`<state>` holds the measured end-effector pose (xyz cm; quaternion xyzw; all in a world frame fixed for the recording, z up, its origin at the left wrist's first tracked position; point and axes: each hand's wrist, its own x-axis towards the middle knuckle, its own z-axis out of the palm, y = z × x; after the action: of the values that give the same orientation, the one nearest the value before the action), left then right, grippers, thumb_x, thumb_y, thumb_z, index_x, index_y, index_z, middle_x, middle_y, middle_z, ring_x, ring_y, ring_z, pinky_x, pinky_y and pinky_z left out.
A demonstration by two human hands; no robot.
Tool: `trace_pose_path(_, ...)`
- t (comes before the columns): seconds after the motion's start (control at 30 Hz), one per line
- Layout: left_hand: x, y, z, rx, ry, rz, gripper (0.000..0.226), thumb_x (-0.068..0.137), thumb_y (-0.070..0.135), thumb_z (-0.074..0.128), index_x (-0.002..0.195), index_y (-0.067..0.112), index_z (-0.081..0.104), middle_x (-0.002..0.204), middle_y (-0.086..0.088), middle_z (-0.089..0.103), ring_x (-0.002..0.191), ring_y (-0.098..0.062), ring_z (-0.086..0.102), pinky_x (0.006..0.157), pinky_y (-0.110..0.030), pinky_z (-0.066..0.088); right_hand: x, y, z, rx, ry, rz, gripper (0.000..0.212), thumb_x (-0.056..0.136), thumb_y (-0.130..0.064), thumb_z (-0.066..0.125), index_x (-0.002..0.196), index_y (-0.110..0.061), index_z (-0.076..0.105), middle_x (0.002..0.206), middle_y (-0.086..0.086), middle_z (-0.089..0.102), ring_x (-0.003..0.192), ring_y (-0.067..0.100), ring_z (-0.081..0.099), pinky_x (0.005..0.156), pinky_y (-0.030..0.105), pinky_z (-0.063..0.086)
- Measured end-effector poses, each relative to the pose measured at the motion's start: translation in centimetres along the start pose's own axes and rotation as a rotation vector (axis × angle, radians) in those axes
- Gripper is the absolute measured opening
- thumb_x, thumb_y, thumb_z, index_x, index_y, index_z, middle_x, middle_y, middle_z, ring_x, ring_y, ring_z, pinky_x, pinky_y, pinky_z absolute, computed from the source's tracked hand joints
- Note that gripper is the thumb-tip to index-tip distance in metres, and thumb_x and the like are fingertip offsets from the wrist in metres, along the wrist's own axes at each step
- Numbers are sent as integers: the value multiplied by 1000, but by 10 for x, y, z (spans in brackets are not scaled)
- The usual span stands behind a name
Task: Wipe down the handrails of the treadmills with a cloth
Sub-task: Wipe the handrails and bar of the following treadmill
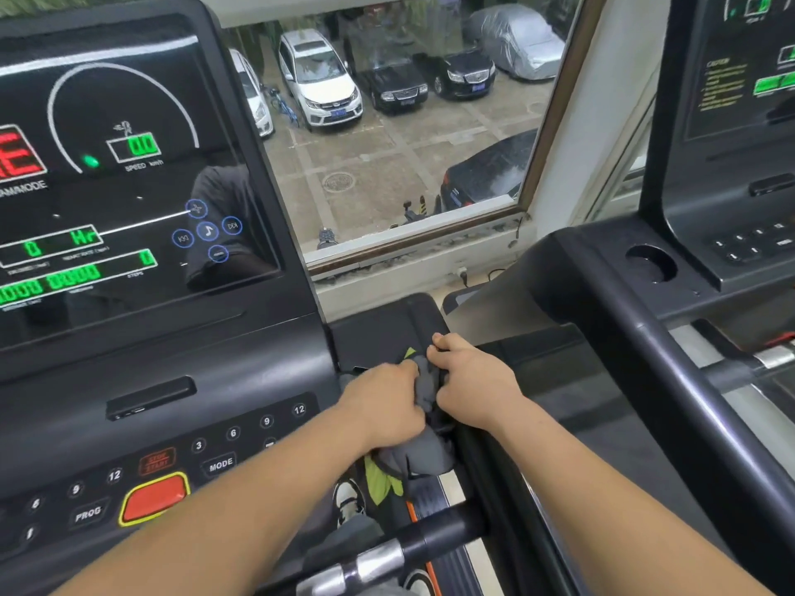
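Hands: our left hand [387,400] and right hand [471,380] both clutch the grey cloth [419,460] with lime trim | cloth: bunched on the black handrail [490,475], just beside the console [172,380], at its right edge

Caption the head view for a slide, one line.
Left hand and right hand grip a grey-and-green cloth on a treadmill's black side handrail, beside its lit console.
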<state>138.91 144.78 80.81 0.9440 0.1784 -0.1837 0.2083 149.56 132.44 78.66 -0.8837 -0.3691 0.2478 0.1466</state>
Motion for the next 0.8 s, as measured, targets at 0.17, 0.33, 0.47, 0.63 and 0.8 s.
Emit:
trace_pose_path(0.17, 9, -20, -10, -146, 38, 30, 11, 85, 23, 57, 96, 23, 57, 95, 2, 67, 98, -25, 64, 75, -31, 48, 2, -1, 3, -6, 14, -14, 61, 89, -22, 54, 149, -30, 51, 161, -17, 30, 141, 15, 45, 106, 33, 46)
trace_pose_path(0.33, -21, -13, 46, -49, 347, 53, 35, 89, 22, 52, 124, 24, 52, 120, 0, 66, 102, -32, 65, 71, -39, 49, 1, 7, 6, 43, 9, -31, 68, 87, -19, 51, 153, -32, 45, 164, -22, 25, 148, 9, 35, 114, 33, 41)
trace_pose_path(0.47, -19, -19, 48, -197, 338, 84, 34, 87, 22, 52, 120, 30, 54, 120, 9, 64, 104, -25, 64, 75, -37, 51, 3, 9, 2, 79, 1, -16, 69, 87, -13, 51, 153, -30, 47, 162, -24, 28, 147, 6, 35, 116, 31, 38)
trace_pose_path(0.63, -6, -13, 23, -74, 126, -13, 27, 90, 23, 53, 118, 22, 53, 116, -4, 67, 106, -31, 65, 77, -37, 50, 5, 4, -2, 46, -16, -5, 61, 91, -15, 54, 150, -29, 51, 159, -21, 33, 145, 9, 39, 113, 30, 41)
trace_pose_path(0.8, -21, 26, 40, 347, 341, -43, 46, 82, 11, 68, 125, 12, 54, 121, -12, 62, 84, -30, 72, 56, -33, 45, -1, 6, 0, 184, -41, -6, 67, 91, -8, 54, 156, -22, 43, 164, -17, 27, 152, 4, 25, 121, 20, 21)
